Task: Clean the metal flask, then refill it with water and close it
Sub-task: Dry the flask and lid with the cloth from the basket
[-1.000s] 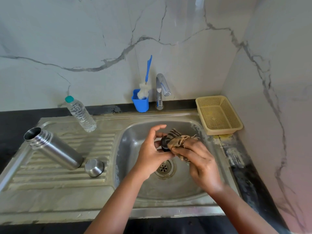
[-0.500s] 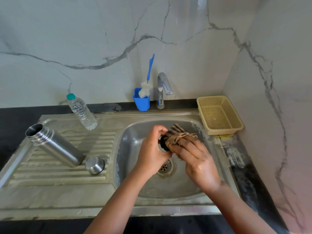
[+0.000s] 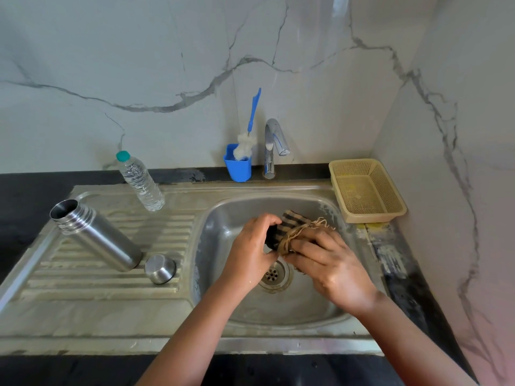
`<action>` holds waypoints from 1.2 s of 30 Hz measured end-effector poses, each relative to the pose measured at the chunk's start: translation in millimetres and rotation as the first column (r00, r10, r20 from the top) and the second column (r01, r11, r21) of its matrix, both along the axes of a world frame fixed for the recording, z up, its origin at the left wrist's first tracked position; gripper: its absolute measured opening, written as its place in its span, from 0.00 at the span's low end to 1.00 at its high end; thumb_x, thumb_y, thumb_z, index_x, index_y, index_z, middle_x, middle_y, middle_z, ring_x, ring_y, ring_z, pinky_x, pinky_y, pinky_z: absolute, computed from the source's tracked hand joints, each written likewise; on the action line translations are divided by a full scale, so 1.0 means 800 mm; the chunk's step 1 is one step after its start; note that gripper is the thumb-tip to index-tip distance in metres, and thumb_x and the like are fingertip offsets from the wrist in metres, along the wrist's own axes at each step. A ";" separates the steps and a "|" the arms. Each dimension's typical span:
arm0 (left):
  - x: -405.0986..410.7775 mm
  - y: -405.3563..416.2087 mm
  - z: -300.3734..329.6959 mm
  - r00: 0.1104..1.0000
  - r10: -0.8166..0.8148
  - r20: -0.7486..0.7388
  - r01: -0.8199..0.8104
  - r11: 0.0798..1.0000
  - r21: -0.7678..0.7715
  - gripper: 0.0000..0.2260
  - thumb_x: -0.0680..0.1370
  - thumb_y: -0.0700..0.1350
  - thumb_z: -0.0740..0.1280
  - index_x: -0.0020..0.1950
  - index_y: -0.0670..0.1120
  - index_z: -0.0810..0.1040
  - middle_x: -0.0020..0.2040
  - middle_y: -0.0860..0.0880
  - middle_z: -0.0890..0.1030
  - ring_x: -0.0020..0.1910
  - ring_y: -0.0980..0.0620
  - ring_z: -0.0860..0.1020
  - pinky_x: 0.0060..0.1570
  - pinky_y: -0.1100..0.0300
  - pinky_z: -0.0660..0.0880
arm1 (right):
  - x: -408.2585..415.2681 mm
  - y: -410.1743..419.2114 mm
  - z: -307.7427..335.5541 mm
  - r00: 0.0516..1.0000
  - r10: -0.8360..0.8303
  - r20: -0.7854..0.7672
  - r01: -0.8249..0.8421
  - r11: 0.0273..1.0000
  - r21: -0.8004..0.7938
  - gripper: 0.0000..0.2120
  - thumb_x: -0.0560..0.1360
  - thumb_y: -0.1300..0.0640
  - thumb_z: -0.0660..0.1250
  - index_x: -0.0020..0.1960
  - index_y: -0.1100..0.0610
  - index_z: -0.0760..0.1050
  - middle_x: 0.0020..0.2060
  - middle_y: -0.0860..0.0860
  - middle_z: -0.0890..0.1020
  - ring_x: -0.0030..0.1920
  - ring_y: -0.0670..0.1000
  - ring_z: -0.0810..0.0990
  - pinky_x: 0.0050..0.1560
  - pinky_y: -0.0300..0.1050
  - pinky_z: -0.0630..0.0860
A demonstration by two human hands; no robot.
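left hand (image 3: pixel 252 249) had curled shut round the dark part over the drain (image 3: pixel 274 274); right hand (image 3: pixel 328 263) pinched the cloth (image 3: pixel 292 232). best to rub all round.

Both hands, the left hand (image 3: pixel 252 252) and right hand (image 3: pixel 328 263), fill the middle of the sink basin (image 3: pixel 223 246), leaving its 6 o'clock floor open. On the drainboard (image 3: pixel 83 299), the metal flask (image 3: pixel 94 235) and its cap (image 3: pixel 160 268) block the centre, and the water bottle (image 3: pixel 140 182) stands at 1 o'clock of them. The faucet (image 3: pixel 274 146) and brush cup (image 3: pixel 238 165) crowd the basin's 12 o'clock rim; the basket (image 3: pixel 367 190) bars 2 o'clock.
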State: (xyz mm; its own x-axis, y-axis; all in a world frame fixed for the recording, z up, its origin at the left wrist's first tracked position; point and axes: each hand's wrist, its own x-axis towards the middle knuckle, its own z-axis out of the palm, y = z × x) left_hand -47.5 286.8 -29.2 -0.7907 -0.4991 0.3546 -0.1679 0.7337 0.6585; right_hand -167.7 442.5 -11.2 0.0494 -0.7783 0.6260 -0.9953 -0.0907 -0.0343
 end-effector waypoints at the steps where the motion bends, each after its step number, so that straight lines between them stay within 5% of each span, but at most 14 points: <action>1: 0.001 -0.001 -0.001 1.000 -0.002 0.003 0.002 1.000 -0.015 0.26 0.67 0.37 0.78 0.59 0.52 0.71 0.53 0.50 0.79 0.51 0.57 0.74 0.50 0.75 0.69 | -0.002 -0.001 0.000 0.999 -0.016 -0.032 0.016 1.000 0.001 0.10 0.78 0.64 0.64 0.53 0.56 0.83 0.53 0.50 0.83 0.57 0.56 0.77 0.60 0.52 0.73; 8: -0.001 0.002 0.000 0.999 -0.030 0.020 0.032 0.992 -0.119 0.30 0.68 0.36 0.78 0.62 0.54 0.67 0.55 0.47 0.80 0.52 0.52 0.79 0.51 0.66 0.75 | 0.008 -0.018 0.002 0.935 -0.279 0.219 0.298 0.953 -0.056 0.16 0.74 0.66 0.59 0.51 0.56 0.83 0.51 0.49 0.83 0.53 0.56 0.79 0.46 0.54 0.79; 14: -0.001 -0.002 -0.001 1.000 -0.021 0.018 0.023 0.992 -0.122 0.32 0.67 0.35 0.77 0.63 0.54 0.65 0.57 0.48 0.80 0.55 0.51 0.79 0.52 0.59 0.78 | 0.015 -0.006 -0.007 0.980 -0.113 -0.164 0.113 0.994 -0.012 0.11 0.79 0.62 0.62 0.53 0.55 0.82 0.54 0.50 0.83 0.55 0.58 0.79 0.52 0.52 0.75; 20: -0.001 0.005 -0.009 0.999 -0.027 0.043 0.033 0.986 -0.163 0.34 0.67 0.35 0.79 0.64 0.52 0.64 0.57 0.45 0.80 0.56 0.49 0.81 0.52 0.57 0.80 | 0.011 -0.028 0.004 0.909 -0.360 0.212 0.376 0.925 -0.044 0.20 0.70 0.65 0.57 0.50 0.53 0.84 0.49 0.47 0.83 0.48 0.54 0.78 0.37 0.47 0.79; 26: -0.001 0.000 -0.009 0.999 -0.042 0.004 0.042 0.984 -0.176 0.34 0.67 0.33 0.77 0.66 0.50 0.66 0.62 0.48 0.80 0.60 0.51 0.79 0.56 0.64 0.76 | 0.023 -0.009 -0.011 0.978 -0.145 -0.150 0.139 0.989 -0.046 0.13 0.80 0.63 0.59 0.51 0.54 0.83 0.53 0.49 0.83 0.54 0.57 0.80 0.48 0.51 0.77; 30: -0.002 0.005 -0.011 0.999 -0.042 -0.007 0.041 0.991 -0.131 0.33 0.68 0.36 0.79 0.65 0.52 0.65 0.61 0.48 0.80 0.59 0.52 0.79 0.56 0.60 0.77 | 0.022 -0.018 -0.003 0.945 -0.299 0.132 0.311 0.947 -0.086 0.17 0.74 0.66 0.59 0.51 0.53 0.84 0.51 0.47 0.84 0.51 0.54 0.80 0.44 0.46 0.78; 32: -0.002 0.006 -0.012 0.998 -0.043 -0.041 0.042 0.998 -0.036 0.33 0.68 0.37 0.79 0.64 0.53 0.65 0.62 0.48 0.80 0.61 0.53 0.79 0.59 0.61 0.76 | 0.014 -0.021 0.003 0.860 -0.323 0.396 0.353 0.936 -0.004 0.23 0.67 0.71 0.58 0.51 0.52 0.84 0.50 0.45 0.83 0.50 0.50 0.80 0.44 0.45 0.80; 34: -0.002 0.005 -0.013 0.995 -0.031 -0.093 0.040 0.995 0.097 0.32 0.68 0.36 0.80 0.64 0.53 0.67 0.63 0.50 0.80 0.63 0.56 0.78 0.62 0.61 0.76 | 0.008 -0.023 0.009 0.671 -0.297 0.679 0.325 0.941 0.091 0.28 0.64 0.77 0.57 0.51 0.53 0.83 0.49 0.44 0.83 0.51 0.43 0.81 0.51 0.43 0.81; 36: 0.000 0.006 -0.015 0.991 -0.027 -0.129 0.051 0.982 0.182 0.30 0.67 0.36 0.80 0.63 0.51 0.69 0.64 0.51 0.80 0.65 0.57 0.77 0.63 0.59 0.75 | 0.009 -0.024 0.024 0.212 -0.241 0.947 0.254 0.949 0.185 0.27 0.68 0.79 0.53 0.50 0.57 0.83 0.46 0.50 0.86 0.48 0.46 0.85 0.51 0.47 0.82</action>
